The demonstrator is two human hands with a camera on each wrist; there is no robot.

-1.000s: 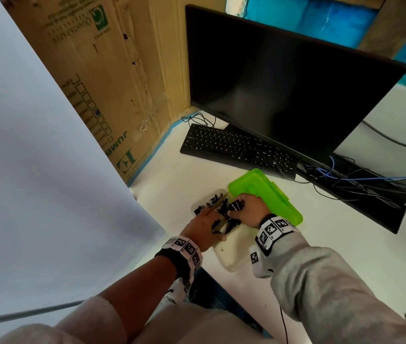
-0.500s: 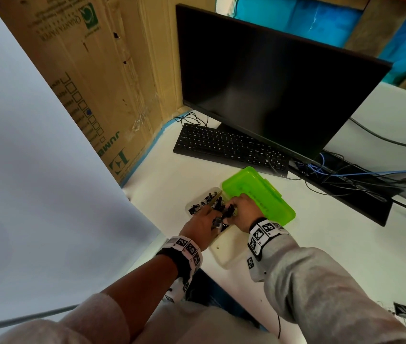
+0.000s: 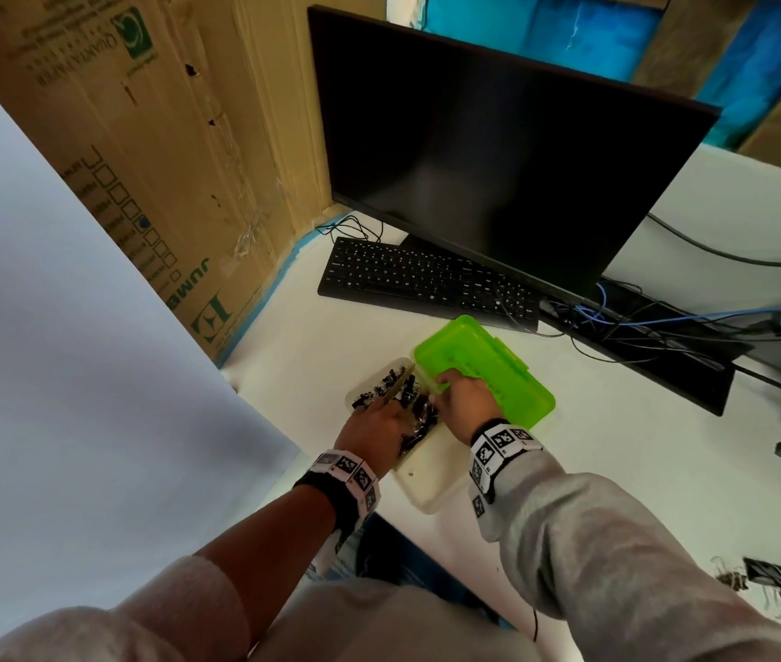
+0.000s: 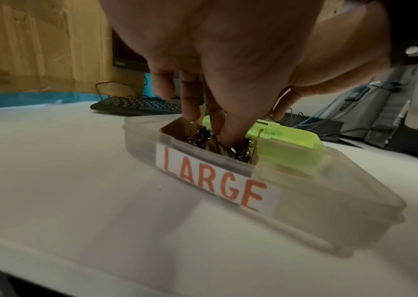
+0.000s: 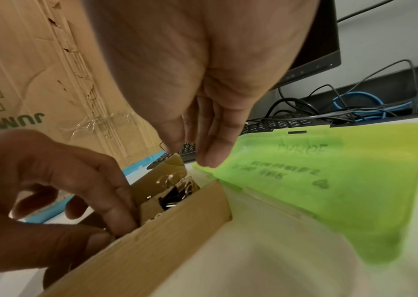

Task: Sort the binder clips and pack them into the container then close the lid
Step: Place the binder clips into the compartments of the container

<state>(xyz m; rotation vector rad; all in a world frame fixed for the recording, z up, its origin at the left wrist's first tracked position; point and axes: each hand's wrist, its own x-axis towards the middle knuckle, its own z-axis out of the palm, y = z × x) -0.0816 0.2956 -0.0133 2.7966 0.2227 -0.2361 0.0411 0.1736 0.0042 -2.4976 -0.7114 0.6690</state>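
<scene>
A clear plastic container (image 3: pixel 431 480) with a "LARGE" label (image 4: pixel 213 180) lies open on the white desk, its green lid (image 3: pixel 488 370) folded out to the right. Cardboard dividers (image 5: pixel 152 251) split it into compartments. Black binder clips (image 3: pixel 379 384) fill the far and middle ones; the near one looks bare. My left hand (image 3: pixel 393 408) reaches down into the clips (image 4: pixel 197 138) beside a divider, fingers fairly straight, thumb apart. My right hand (image 3: pixel 445 382) has straight fingers whose tips touch the lid's near corner (image 5: pixel 210 166) by the hinge.
A black keyboard (image 3: pixel 426 279) and a dark monitor (image 3: pixel 498 160) stand behind the container. A tall cardboard box (image 3: pixel 164 136) walls the left side. Tangled cables (image 3: pixel 665 327) run at the right. Several loose binder clips (image 3: pixel 770 580) lie near the desk's right front.
My right hand has left the clips in the middle compartment and moved right to the lid's edge. My left hand has stayed in the container among the clips.
</scene>
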